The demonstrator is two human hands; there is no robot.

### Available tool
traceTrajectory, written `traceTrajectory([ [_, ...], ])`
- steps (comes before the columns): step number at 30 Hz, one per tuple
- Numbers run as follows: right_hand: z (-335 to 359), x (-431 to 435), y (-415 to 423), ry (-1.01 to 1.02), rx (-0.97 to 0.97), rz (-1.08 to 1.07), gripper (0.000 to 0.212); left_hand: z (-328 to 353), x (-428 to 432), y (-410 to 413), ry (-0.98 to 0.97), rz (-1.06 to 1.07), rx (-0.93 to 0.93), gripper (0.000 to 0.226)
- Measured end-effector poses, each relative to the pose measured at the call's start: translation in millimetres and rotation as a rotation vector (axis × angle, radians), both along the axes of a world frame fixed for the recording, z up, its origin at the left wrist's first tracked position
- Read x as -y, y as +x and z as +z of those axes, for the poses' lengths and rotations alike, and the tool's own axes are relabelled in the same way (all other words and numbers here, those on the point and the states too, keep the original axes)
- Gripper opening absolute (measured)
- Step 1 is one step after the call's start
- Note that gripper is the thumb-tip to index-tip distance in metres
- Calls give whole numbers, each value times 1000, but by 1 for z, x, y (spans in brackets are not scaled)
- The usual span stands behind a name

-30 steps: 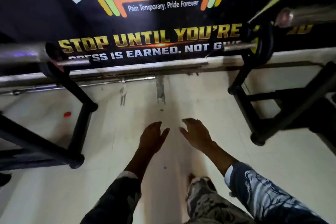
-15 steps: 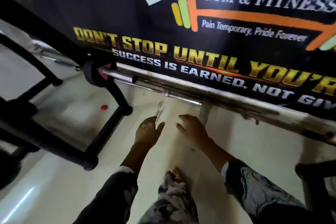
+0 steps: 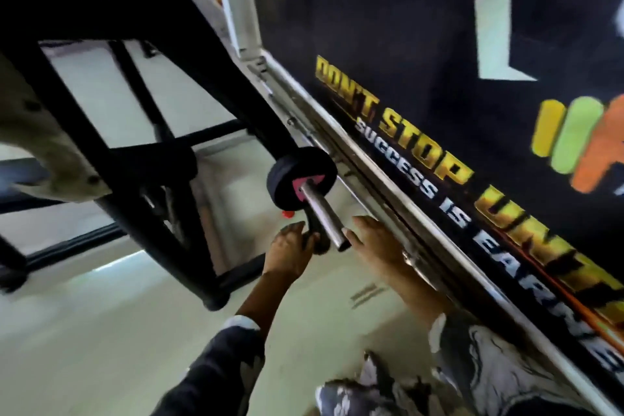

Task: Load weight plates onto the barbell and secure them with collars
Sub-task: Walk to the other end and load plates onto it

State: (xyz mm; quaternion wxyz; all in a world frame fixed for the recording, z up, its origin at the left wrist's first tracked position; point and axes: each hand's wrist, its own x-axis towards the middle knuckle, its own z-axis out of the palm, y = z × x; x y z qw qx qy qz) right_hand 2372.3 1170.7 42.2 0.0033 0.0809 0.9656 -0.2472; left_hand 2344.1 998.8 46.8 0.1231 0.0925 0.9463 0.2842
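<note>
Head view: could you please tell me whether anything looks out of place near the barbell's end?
Only a small red object lies loose on the pale floor next to the barbell sleeve, beside the black rack; what it is I cannot tell. Nothing else stands out.

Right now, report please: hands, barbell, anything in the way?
Left hand and right hand open, empty, either side of the bar end. Barbell sleeve bare, no plates. Black rack post close beneath it.
</note>
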Motion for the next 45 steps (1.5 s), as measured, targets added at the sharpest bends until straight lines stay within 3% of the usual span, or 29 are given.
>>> traceTrajectory([
  [5,-26,-23,-108,-43,8,166,44,-36,-20,-80,77,284,93,53],
  [9,-68,-39,-198,-87,-57,217,59,-83,-29,-140,186,548,166,56],
  [12,-115,-44,-254,-224,-118,164,70,-139,-31,-177,308,682,41,68],
  [15,-157,-43,-286,-377,-296,144,76,-185,-27,-202,421,670,-157,75],
  [21,-206,-35,-295,-643,-628,20,67,-240,-32,-214,654,725,-487,74],
  [27,-203,-30,-298,-710,-646,6,65,-239,-33,-215,650,782,-540,68],
  [34,-204,-47,-289,-773,-601,82,58,-231,-13,-210,544,569,-561,71],
  [37,-203,-46,-289,-757,-642,87,58,-224,-18,-214,629,494,-608,64],
  [41,-205,-43,-287,-775,-692,30,46,-229,-25,-224,809,563,-654,57],
  [45,-214,-45,-270,-839,-766,19,38,-239,-26,-219,793,554,-743,49],
])
